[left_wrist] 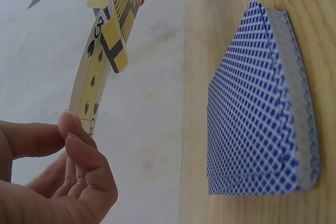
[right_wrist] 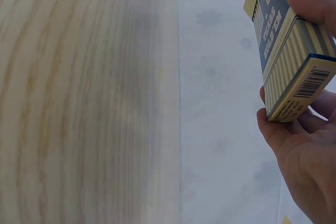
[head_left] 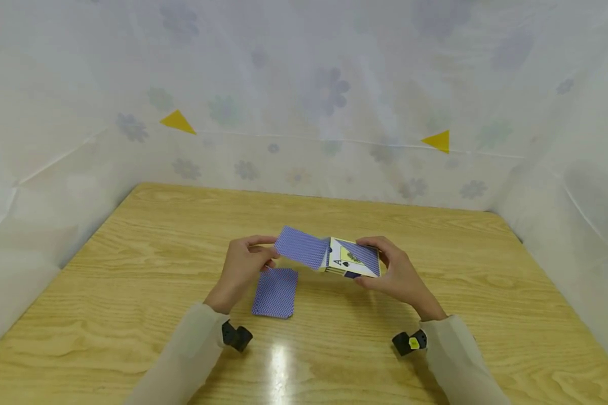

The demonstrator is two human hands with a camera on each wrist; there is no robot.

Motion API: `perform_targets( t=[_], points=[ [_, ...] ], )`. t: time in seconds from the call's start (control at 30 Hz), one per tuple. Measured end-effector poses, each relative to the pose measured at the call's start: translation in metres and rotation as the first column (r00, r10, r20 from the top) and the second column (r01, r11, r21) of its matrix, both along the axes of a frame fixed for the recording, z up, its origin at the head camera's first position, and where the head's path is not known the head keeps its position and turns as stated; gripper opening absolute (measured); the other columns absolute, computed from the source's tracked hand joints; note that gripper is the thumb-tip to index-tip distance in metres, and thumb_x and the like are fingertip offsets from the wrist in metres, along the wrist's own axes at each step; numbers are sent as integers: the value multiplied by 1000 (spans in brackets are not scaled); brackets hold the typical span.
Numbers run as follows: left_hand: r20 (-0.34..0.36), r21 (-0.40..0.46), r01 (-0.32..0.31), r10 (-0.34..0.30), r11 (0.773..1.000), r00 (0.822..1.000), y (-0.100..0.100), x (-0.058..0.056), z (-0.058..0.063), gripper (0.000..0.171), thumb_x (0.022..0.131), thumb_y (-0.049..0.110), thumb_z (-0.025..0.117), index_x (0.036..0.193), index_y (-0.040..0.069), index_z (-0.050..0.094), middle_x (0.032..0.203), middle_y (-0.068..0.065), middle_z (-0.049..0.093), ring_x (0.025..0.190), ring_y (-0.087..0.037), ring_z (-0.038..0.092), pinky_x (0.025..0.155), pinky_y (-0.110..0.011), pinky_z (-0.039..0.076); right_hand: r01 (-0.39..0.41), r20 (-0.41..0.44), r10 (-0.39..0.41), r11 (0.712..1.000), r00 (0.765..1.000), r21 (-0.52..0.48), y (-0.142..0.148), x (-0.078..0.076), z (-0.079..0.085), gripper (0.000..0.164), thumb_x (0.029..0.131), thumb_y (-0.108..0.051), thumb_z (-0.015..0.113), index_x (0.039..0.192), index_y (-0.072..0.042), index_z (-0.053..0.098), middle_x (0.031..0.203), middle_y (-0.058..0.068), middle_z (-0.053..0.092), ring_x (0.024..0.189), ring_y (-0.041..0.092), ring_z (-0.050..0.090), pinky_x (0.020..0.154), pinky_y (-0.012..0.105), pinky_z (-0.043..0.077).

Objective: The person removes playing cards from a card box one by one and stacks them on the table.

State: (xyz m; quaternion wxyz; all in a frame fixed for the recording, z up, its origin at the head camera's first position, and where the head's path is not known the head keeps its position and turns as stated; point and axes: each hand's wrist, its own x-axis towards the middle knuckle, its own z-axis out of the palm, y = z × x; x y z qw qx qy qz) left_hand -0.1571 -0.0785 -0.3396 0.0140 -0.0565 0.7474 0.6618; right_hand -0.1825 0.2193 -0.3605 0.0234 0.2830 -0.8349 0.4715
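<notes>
My left hand [head_left: 239, 270] pinches the outer end of a blue-backed playing card [head_left: 300, 247] between thumb and fingers. Spades show on its underside in the left wrist view. The card's other end meets the flap end of a card box [head_left: 353, 257], where the flap [left_wrist: 114, 45] stands out; how far the card reaches inside is hidden. My right hand [head_left: 396, 277] grips the box by its sides, above the table. Striped sides and a barcode show on the box [right_wrist: 294, 61] in the right wrist view. A stack of blue-backed cards [head_left: 275, 293] lies below my left hand.
The wooden table [head_left: 182, 225] ends at a pale flowered sheet [head_left: 294, 84] at the back and both sides. Two yellow triangles [head_left: 179, 122] mark the back sheet. Each wrist wears a black camera [head_left: 237, 336].
</notes>
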Motion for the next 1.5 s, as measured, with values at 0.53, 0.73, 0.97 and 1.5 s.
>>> perform_targets(
  t=[0.53,0.73,0.97,1.5],
  points=[
    [3,12,-61,61,998,998,-11,-6,1,23,96,3,52,111,-9,64,85,-6,65,64,-3,57,62,-16,51,3,-6,-2,1000,1000,15,0,0,0,63,72,-1,79,129,-3,52,127,13,52,102,15,51,85,20,46],
    [14,-11,-66,66,998,998,-14,-7,0,23,96,5,53,110,-9,64,86,-6,65,64,-3,57,63,-16,51,1,6,-1,1000,1000,18,0,0,0,63,72,-1,79,129,-4,52,128,13,52,103,16,50,86,17,45],
    [7,-73,-38,39,997,999,-17,-8,-3,25,98,9,50,109,-8,65,90,-9,66,67,-4,56,63,-16,49,1,7,-1,1000,1000,15,0,0,-1,63,73,-1,79,129,-5,52,128,13,52,103,16,51,86,17,45],
    [58,-140,3,5,990,998,-22,-11,-15,26,98,9,51,110,-9,65,93,-13,65,70,-7,57,66,-20,51,3,22,-3,1000,1000,19,1,-1,-3,63,73,-2,79,129,-5,52,128,12,52,104,18,51,88,21,46]
  ],
)
